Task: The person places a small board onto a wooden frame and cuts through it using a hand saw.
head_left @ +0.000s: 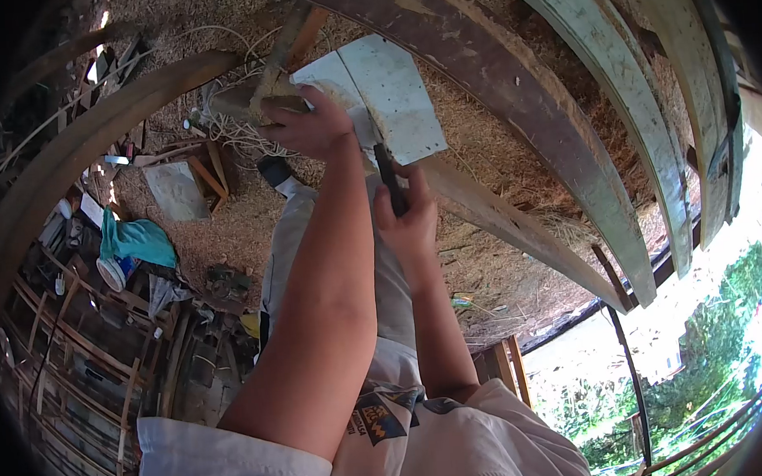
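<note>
My right hand (407, 206) is closed round the dark handle of a bladed tool (384, 164). Its pale blade points up and away from me, over a white sheet (402, 88), and partly blends in with it. A dark line runs across the sheet from its far edge toward the tool. My left hand (315, 127) is at the sheet's near left edge, fingers stretched out to the left and thumb apart. Just beyond those fingers is a piece of wood (255, 99); whether they touch it I cannot tell.
Large curved timbers (512, 99) arch across the right side. One more curved timber (111, 102) bends round the left. Shavings cover the ground (225, 256). A teal bag (141, 239) and a flat pale board (176, 191) lie left, near tangled cord (234, 125).
</note>
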`<control>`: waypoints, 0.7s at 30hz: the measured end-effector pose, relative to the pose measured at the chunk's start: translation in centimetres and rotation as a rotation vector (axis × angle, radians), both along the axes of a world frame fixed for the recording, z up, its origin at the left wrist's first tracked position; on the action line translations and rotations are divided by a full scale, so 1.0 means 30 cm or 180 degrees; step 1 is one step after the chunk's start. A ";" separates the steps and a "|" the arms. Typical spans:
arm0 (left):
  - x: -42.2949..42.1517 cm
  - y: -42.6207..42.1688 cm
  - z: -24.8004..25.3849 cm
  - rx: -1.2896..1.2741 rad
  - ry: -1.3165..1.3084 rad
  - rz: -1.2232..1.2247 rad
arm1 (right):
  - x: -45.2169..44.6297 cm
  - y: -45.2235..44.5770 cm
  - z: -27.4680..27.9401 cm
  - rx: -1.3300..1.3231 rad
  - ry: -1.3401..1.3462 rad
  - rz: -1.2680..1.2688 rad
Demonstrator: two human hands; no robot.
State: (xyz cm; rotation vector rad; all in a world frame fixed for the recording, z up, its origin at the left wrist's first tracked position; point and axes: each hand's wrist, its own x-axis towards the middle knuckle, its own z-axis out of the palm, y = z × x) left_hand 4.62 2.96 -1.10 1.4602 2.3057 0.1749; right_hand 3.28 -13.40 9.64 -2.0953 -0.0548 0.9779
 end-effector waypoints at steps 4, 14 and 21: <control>-0.032 0.003 -0.035 0.0090 0.0105 -0.0208 | -0.061 -0.131 0.128 0.0268 0.0065 -0.0179; -0.016 0.008 -0.051 0.0287 -0.0080 -0.0156 | -0.027 -0.153 0.127 0.0077 0.0092 -0.0215; -0.029 0.001 -0.044 0.0387 -0.0029 -0.0264 | 0.025 -0.057 0.092 -0.0032 -0.0096 -0.0019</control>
